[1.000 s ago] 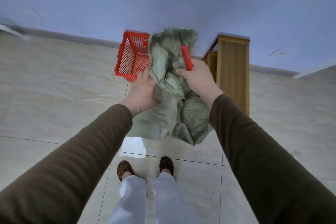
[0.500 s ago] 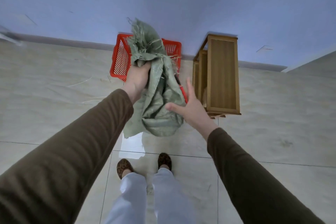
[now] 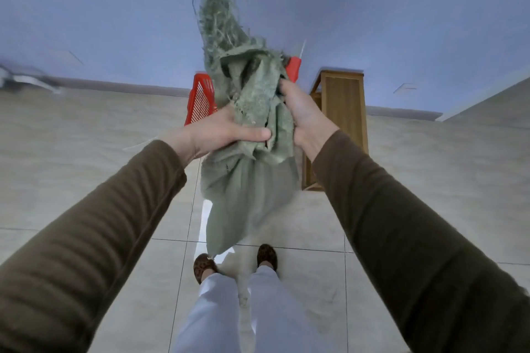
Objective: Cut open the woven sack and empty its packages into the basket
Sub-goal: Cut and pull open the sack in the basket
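Note:
I hold the crumpled green woven sack (image 3: 252, 180) up in front of me with both hands. Its frayed cut end (image 3: 220, 23) points upward and its lower part hangs limp toward my feet. My left hand (image 3: 226, 130) grips a bunch of its folds from the left. On the right side my right hand (image 3: 301, 114) grips the sack, and the red cutter (image 3: 293, 68) sticks up behind its fingers. Behind the sack, the red plastic basket (image 3: 200, 100) stands on the floor, mostly hidden. No packages are visible.
A wooden stand (image 3: 342, 123) is on the floor just right of the basket, against the blue wall. Pale floor tiles spread to both sides. My feet in patterned shoes (image 3: 204, 268) are directly below the sack.
Both hands have raised the sack higher and bunched it together. My right hand, open beside the sack half a second ago, now grips it. The view has tilted, and the sack now covers more of the basket.

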`<state>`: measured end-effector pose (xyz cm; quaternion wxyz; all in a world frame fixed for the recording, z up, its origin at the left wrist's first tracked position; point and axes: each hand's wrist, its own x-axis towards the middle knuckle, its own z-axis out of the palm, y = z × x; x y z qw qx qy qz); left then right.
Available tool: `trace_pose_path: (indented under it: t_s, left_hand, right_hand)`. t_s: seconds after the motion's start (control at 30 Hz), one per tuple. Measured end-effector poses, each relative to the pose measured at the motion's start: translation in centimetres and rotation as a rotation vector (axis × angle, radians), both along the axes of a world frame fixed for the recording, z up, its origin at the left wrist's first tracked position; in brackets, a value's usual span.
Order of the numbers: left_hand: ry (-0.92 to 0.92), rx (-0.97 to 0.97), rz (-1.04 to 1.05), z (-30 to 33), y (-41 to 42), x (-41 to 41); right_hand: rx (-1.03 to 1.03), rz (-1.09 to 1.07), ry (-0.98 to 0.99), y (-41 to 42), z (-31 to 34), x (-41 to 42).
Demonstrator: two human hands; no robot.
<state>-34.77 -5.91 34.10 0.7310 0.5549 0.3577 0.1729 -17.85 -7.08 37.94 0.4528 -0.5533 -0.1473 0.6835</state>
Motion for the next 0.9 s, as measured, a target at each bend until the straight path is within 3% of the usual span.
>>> trace_pose_path:
  t_s: [0.1,0.17,0.2,0.37,0.5,0.57,0.7,0.83,0.9]
  left_hand:
    - [0.08,0.17,0.278,1.7,0.4,1.0]
    - [0.093,0.166,0.342,3.1,0.5,1.1]
    - [0.087,0.149,0.379,3.8,0.4,1.2]
    - [-0.173,-0.179,0.516,8.0,0.6,4.2]
    - [-0.251,-0.286,0.48,12.0,1.4,6.9]
    - [-0.235,-0.16,0.449,12.9,1.7,5.8]
    - [0.064,0.162,0.645,10.6,-0.4,0.2]
    - [0.115,0.293,0.297,5.5,-4.8,-1.1]
    - [0.089,0.344,0.384,4.6,-4.4,-0.1]
  right_hand:
    - [0.179,0.141,-0.299,0.6,2.5,1.0]
    - [0.298,0.157,-0.604,-0.1,3.4,3.0]
    - [0.336,0.143,-0.647,-0.9,3.4,4.0]
    - [0.34,0.263,-0.587,-7.8,0.8,3.3]
    - [0.325,0.057,-0.424,-7.1,1.0,-1.0]
    - [0.28,-0.12,-0.37,-5.2,2.2,-1.3]
    - [0.109,-0.211,-0.186,-1.6,5.1,0.1]
    - [0.028,-0.009,0.139,1.3,7.3,-1.0]
    - [-0.013,0.112,0.232,2.4,7.7,-2.3]
